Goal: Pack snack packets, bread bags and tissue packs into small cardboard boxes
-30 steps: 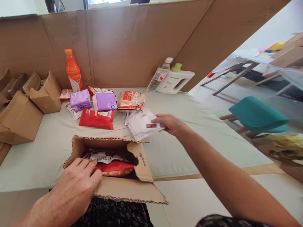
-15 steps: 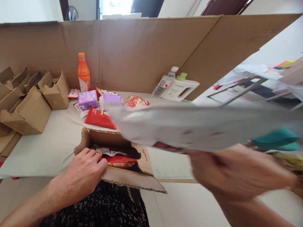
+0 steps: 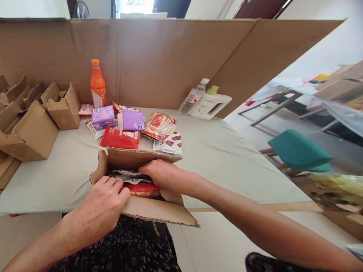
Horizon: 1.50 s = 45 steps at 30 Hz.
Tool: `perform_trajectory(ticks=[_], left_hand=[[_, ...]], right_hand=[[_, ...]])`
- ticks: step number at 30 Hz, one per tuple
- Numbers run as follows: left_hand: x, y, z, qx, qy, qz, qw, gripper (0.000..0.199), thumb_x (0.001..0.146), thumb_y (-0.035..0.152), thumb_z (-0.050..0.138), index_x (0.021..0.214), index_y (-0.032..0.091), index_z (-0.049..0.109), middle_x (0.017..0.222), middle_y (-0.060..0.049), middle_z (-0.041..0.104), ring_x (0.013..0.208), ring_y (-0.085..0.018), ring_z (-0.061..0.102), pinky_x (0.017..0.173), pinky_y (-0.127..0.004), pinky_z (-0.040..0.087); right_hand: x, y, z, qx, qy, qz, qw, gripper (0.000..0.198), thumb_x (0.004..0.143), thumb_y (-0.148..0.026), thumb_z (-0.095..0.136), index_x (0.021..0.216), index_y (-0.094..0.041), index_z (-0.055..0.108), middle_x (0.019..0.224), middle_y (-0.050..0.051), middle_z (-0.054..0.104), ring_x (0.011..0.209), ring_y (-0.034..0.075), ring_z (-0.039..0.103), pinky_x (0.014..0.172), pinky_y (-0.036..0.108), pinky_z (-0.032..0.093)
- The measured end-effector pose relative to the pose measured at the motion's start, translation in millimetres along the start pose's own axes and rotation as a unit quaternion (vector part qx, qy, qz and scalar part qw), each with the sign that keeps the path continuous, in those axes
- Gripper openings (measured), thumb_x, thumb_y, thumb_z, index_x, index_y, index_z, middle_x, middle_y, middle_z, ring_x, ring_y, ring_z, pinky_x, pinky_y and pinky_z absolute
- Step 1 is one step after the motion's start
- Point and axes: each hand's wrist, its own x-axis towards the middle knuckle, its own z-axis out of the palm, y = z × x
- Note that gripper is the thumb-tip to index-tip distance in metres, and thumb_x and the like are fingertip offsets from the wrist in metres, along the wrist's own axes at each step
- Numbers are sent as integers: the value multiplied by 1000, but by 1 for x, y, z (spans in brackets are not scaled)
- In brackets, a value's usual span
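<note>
A small open cardboard box sits at the table's front edge with its near flap folded outward. My left hand is closed over its near left edge, the fingertips reaching inside. My right hand reaches down into the box's right half from the right; its fingertips are hidden. Inside lie a red snack packet and, behind it, a white-and-dark packet, which the right hand is near or touching. Just beyond the box are another red packet and white packets with brown pieces.
Behind stand an orange drink bottle, purple tissue packs, a snack bag, a clear bottle and a white jug. Small cartons line the left. A tall cardboard panel closes the back; a teal chair is at right.
My right hand has come left and down into the box; the large blurred silvery packet it carried no longer shows in front of the table. My left hand has stayed on the box.
</note>
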Motion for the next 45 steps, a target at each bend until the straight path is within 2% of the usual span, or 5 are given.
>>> perform_trajectory(ticks=[7,12,22,29,45], left_hand=[[-32,-6,0,-62,225,69,970,30,88,4,56,114,16,60,137,-14,63,135,-31,54,112,-49,49],[-54,-17,26,-182,401,-88,894,65,89,12,68,146,27,43,145,-11,53,137,-29,52,115,-54,46],[-24,-12,47,-242,369,-123,889,46,100,17,55,143,29,45,104,-3,73,102,-21,71,100,-45,58],[-9,-26,43,-135,358,-143,913,39,99,19,58,138,25,53,144,-13,51,132,-26,55,105,-44,55],[-61,-61,73,-82,268,-40,959,62,98,8,53,155,29,42,164,-10,40,144,-27,49,111,-41,53]], right_hand=[[-58,18,-5,82,299,-98,946,31,99,-12,50,117,-20,74,113,8,79,100,20,75,87,32,61],[-93,26,12,94,437,-86,890,25,97,-10,57,114,-23,71,109,6,79,104,19,74,88,30,62],[-72,42,38,116,508,3,853,49,99,-25,61,147,-26,54,143,14,62,128,28,62,106,47,53],[-90,40,80,284,378,-102,875,65,104,-64,28,154,-28,49,147,11,61,143,30,48,115,48,46],[-62,33,101,159,381,-111,904,73,97,-23,64,161,-22,30,162,17,42,159,30,16,121,55,38]])
